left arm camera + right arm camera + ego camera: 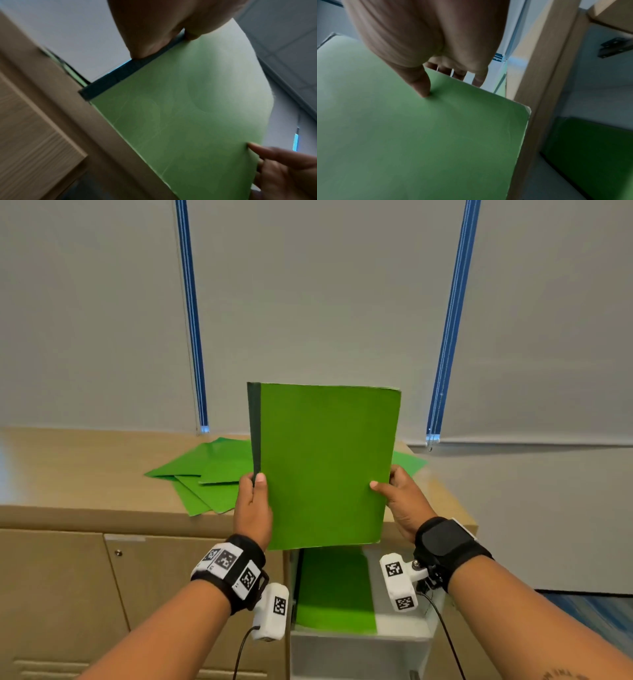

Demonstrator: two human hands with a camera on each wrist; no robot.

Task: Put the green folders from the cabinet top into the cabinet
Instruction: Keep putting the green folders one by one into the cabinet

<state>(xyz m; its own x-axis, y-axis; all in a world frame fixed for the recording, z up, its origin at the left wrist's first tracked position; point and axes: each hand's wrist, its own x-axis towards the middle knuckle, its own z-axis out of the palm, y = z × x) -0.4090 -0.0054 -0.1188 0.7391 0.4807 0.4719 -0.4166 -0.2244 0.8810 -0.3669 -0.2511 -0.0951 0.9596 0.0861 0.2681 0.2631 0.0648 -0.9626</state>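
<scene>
I hold one green folder (325, 463) upright in front of me, its dark spine on the left. My left hand (253, 501) pinches the spine edge, thumb on the front cover (180, 121). My right hand (400, 501) pinches the opposite edge, thumb on the cover (419, 135) and fingers behind. Several more green folders (202, 474) lie fanned on the wooden cabinet top (78, 470), partly hidden behind the held one. Below my hands, a green folder (335, 590) lies inside the open white cabinet compartment (400, 631), also seen as the green folder (590, 148) in the right wrist view.
Shut wooden cabinet doors (61, 594) fill the lower left, one with a small lock (118, 552). Pale roller blinds (308, 285) with blue gaps hang behind the cabinet. A door hinge (614, 47) shows at the compartment's upper side. Blue carpet (596, 611) lies at the right.
</scene>
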